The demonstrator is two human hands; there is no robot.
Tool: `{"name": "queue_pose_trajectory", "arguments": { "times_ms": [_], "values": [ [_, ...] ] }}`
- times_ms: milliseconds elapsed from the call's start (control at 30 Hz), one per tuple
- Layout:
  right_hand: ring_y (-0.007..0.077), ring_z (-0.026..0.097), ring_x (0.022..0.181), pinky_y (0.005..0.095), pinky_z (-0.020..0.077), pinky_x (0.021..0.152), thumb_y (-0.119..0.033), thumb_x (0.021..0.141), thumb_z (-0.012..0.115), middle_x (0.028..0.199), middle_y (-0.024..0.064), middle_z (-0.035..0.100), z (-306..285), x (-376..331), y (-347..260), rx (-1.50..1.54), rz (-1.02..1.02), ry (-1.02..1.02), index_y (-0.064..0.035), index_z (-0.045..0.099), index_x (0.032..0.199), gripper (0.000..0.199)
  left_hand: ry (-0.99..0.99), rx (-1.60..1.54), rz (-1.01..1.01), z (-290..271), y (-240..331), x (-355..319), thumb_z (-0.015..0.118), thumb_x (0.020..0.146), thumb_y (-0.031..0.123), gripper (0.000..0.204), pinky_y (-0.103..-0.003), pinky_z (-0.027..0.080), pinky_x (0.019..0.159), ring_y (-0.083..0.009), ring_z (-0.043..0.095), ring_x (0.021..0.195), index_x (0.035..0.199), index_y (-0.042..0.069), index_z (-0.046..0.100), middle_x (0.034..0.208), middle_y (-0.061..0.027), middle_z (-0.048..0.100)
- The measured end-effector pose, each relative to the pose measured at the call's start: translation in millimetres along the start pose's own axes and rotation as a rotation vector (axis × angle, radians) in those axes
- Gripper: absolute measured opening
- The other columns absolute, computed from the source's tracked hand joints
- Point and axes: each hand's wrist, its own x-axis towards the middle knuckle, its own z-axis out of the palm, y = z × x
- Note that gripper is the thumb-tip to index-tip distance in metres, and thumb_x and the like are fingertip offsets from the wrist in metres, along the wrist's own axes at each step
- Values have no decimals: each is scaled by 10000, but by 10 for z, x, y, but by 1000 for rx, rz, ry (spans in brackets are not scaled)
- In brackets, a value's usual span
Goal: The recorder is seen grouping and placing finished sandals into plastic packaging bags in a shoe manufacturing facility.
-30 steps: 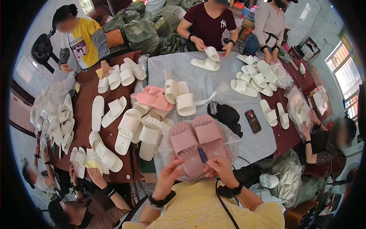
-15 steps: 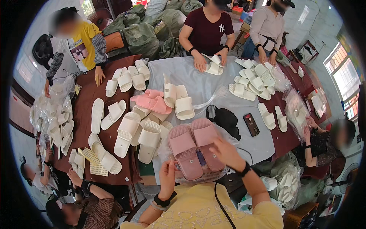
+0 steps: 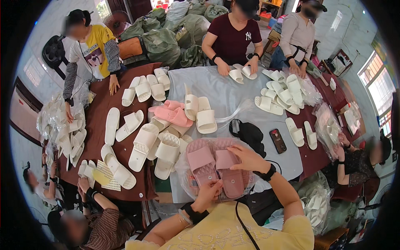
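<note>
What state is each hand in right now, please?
Left hand: curled at the lower part of the left pink slipper; whether its grip holds anything cannot be told.
Right hand: open, at the right pink slipper.

Two dusty-pink slippers [image 3: 229,161] rest side by side at the near edge of the bench [image 3: 287,164], soles down, open toes toward its far edge and heels toward the near one. Each has a broad, smooth strap over a quilted footbed (a small round mark shows on the right one's heel). A crinkled clear plastic bag [image 3: 182,171] with reddish print spreads out around the pair.
</note>
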Motion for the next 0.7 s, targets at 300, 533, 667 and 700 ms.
{"name": "queue_pose_trajectory", "arguments": {
  "times_ms": [300, 533, 667, 700],
  "values": [
    [300, 539, 916, 362, 431, 785, -258, 787, 606, 1017, 155, 556, 101, 234, 301, 170, -54, 25, -29, 551, 1073, 371, 139, -337, -4, 438, -61, 367, 607, 826, 219, 171, -235, 245, 366, -76, 335, 409, 854, 62, 545, 595, -5, 492],
    [212, 562, 802, 325, 434, 702, -336, 792, 615, 878, 101, 607, 73, 461, 499, 225, 26, -337, -14, 560, 1008, 392, 275, -227, 77, 530, -205, 596, 559, 834, 183, 167, -270, 322, 361, -115, 427, 415, 759, 35, 540, 556, -31, 483],
    [92, 520, 650, 248, 411, 572, -353, 796, 621, 784, 4, 583, -54, 702, 435, 313, 127, -647, -27, 566, 1019, 399, 408, -91, 164, 483, -405, 790, 589, 794, 151, 191, -267, 373, 397, -121, 498, 465, 710, -20, 581, 578, -50, 552],
    [51, 474, 581, 216, 366, 513, -344, 798, 624, 723, -29, 549, -125, 761, 397, 378, 195, -774, -40, 572, 999, 368, 437, -81, 154, 501, -400, 829, 595, 792, 153, 203, -272, 378, 408, -126, 500, 481, 766, -48, 597, 612, -69, 580]
  ]
}}
